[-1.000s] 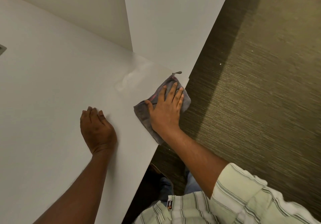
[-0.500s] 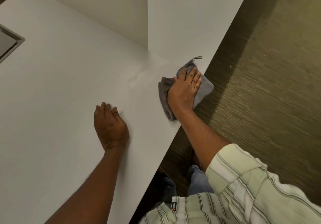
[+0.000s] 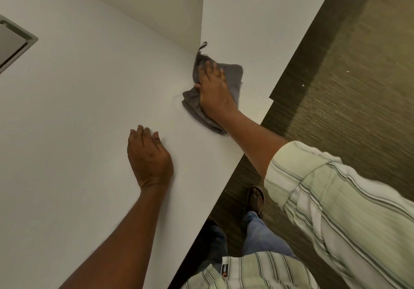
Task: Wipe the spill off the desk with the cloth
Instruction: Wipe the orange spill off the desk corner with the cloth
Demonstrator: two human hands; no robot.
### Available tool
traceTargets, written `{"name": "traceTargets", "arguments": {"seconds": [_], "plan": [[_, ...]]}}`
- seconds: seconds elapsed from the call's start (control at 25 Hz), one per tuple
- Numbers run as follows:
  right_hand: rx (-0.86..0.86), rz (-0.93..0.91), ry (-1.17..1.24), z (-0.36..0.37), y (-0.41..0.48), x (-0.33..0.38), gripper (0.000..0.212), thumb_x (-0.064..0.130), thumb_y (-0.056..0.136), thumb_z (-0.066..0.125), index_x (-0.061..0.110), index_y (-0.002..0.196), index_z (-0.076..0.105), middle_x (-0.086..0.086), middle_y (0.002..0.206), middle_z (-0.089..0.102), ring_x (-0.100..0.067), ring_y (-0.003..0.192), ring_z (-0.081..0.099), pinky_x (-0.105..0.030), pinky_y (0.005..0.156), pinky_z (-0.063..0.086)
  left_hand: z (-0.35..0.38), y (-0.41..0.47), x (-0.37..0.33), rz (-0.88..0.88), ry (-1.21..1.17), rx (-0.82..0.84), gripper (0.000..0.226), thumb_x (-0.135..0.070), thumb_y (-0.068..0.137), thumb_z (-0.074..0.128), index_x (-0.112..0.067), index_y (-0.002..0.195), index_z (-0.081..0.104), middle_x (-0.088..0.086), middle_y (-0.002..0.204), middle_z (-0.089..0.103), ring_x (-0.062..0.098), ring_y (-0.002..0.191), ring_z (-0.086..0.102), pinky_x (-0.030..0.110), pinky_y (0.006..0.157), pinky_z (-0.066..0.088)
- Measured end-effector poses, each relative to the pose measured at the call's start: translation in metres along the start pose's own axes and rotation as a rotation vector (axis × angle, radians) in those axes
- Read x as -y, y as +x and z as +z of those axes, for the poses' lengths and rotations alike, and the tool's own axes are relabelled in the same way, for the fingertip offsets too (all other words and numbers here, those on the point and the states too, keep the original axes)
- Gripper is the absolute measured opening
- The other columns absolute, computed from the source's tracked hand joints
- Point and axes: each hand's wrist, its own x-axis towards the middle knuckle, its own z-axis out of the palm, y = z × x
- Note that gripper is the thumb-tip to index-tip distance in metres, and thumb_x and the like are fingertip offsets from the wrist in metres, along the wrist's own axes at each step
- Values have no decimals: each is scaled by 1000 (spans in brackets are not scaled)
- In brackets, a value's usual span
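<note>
While flat, right hand [image 3: 214,91] (on cloth [image 3: 233,75])

The grey cloth [image 3: 233,75], crumpled and folded over itself with a dark hanging loop sticking up at its far end, lies flat on the white desk [image 3: 78,109] near the front edge, at the foot of the upright divider panel.

White upright divider panel [image 3: 179,8] stands between two white tabletops. Grey recessed hatch [image 3: 13,42] at left edge. Dark brown-green striped carpet [image 3: 358,75] on right, partly shadowed.
</note>
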Motion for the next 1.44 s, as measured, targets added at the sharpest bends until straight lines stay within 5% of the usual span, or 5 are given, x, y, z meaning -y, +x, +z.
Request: {"name": "traceTargets", "arguments": {"seconds": [0.32, 0.56, 0.72, 0.92, 1.44], "plan": [[145, -331, 89, 1, -31, 11, 41, 14, 101, 42, 5, 140, 43, -16, 153, 32, -31, 146, 19, -37, 119, 4, -1, 0, -1, -8, -30, -10, 37, -16, 100, 37, 7, 123, 55, 25, 132, 56, 39, 130, 46, 44, 115, 31], [113, -461, 176, -10, -78, -18, 32, -1, 90, 55, -2, 121, 62, -22, 133, 56, -38, 130, 46, -49, 112, 32, -1, -1, 0, -18, -40, -13, 36, -16, 100, 38, 7, 123, 55, 25, 132, 56, 39, 130, 46, 44, 115, 31], [-23, -359, 208, -14, -70, -28, 27, -4, 87, 59, -4, 112, 67, -21, 125, 63, -37, 123, 54, -46, 108, 40, -1, 0, 0, -28, -39, -6, 35, -15, 100, 39, 7, 121, 57, 25, 131, 57, 40, 128, 47, 45, 114, 33], [-40, -40, 356, -19, -27, -5, 27, 2, 94, 51, 0, 117, 65, -14, 131, 60, -26, 129, 48, -21, 108, 27, -3, 0, -2, 6, -10, 8, 34, -16, 100, 40, 6, 118, 59, 25, 131, 56, 40, 128, 47, 47, 112, 35], [199, -434, 245, -19, -104, -16, 24, 3, 89, 60, 3, 111, 68, -12, 128, 63, -30, 127, 51, -38, 109, 37, -2, 0, 1, 28, -14, -20, 35, -16, 100, 37, 7, 115, 59, 26, 126, 59, 41, 123, 50, 48, 110, 36]]}}
